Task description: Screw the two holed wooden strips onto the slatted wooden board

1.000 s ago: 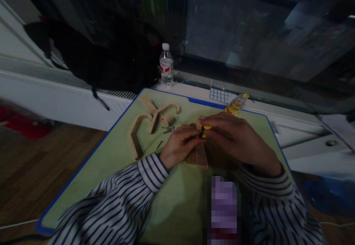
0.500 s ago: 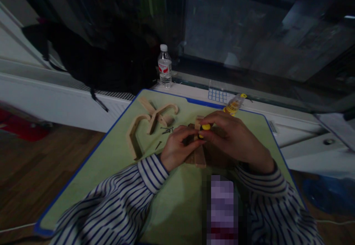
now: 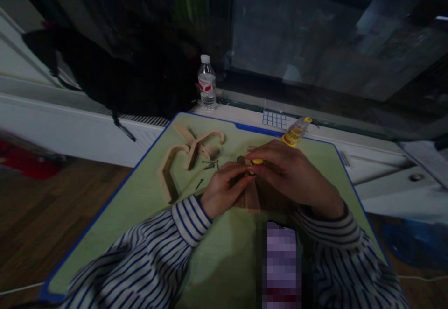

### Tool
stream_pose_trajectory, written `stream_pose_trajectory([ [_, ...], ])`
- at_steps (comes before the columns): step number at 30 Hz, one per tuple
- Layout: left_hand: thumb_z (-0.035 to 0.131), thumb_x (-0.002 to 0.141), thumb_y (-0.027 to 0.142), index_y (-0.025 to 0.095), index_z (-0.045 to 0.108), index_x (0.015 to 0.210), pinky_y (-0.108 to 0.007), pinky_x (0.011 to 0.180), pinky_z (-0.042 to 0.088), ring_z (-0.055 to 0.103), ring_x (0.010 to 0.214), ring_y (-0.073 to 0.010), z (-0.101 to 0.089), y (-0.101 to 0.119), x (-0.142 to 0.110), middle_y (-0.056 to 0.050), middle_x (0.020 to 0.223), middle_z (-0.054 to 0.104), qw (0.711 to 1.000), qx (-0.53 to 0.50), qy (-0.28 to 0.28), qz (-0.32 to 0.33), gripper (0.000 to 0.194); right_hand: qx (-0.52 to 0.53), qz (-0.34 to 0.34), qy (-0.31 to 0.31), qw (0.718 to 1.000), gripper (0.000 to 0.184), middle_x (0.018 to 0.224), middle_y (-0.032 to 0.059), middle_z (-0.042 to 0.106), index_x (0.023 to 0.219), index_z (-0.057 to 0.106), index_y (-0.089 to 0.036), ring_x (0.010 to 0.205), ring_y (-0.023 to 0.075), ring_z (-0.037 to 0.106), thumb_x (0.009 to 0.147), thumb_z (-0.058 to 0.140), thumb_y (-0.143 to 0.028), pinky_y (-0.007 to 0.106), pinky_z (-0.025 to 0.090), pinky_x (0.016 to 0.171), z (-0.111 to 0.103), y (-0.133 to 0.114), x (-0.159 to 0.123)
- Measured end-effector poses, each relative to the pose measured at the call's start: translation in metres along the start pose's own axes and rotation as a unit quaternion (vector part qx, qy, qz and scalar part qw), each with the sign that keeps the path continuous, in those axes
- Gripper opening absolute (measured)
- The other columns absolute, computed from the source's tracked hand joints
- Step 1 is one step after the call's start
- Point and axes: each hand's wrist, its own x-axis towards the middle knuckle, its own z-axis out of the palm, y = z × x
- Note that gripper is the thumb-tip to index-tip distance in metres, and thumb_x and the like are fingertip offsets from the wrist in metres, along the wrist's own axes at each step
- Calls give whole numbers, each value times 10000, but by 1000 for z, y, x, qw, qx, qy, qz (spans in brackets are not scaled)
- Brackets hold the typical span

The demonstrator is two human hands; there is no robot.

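Observation:
My right hand (image 3: 289, 169) grips a short screwdriver (image 3: 258, 161) with a yellow and black handle, mostly covered by the fingers. Close against its lower end, my left hand (image 3: 224, 185) is closed in a pinch; whatever sits between those fingertips is hidden. Both hands are over a wooden strip (image 3: 252, 199) that lies across a darker brown wooden piece (image 3: 241, 200). Several dark screws (image 3: 210, 164) lie left of my left hand, with a single screw (image 3: 199, 184) nearer to me.
Curved wooden hooks (image 3: 168, 173) and a wooden block (image 3: 211, 151) lie on the table's left. A yellow-capped glue bottle (image 3: 296, 131) stands at the back edge. On the sill are a water bottle (image 3: 207, 85) and a black bag (image 3: 133, 75). A blurred phone-like shape (image 3: 282, 262) is in front.
The yellow handle between the fingers has turned slightly, and my right fingers have shifted a little to the left. The wooden pieces and screws stay where they were.

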Motion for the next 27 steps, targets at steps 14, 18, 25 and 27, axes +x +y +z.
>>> stream_pose_trajectory([
  [14,735,749,293,180,635,1019,-385,841,567,685,955,-205,-5,19,-29,-59,956,740,973,90,7,211,309,34,39,-3,999,202,1112,58,703,1086,630,-201,1028,173,629,907,567,-270,344,506,898,-5,1,-3],
  [18,739,742,321,189,648,947,-390,832,575,703,914,-202,-6,23,-26,-51,953,749,975,96,6,200,260,38,58,-10,998,231,1184,49,682,1134,614,-226,1050,180,631,915,548,-249,351,506,904,-6,0,-3],
  [25,729,730,295,185,652,946,-391,816,579,708,888,-198,-7,27,-26,-48,945,750,977,97,6,190,254,31,66,-57,996,348,1285,48,624,1267,544,-216,1176,165,565,923,500,-185,324,454,997,-11,-4,-6],
  [27,731,728,294,182,650,944,-388,814,579,707,891,-195,-6,27,-26,-46,941,749,978,94,8,188,257,32,65,-57,996,322,1263,41,637,1234,558,-222,1166,159,571,917,515,-186,312,456,987,-10,-4,-6],
])
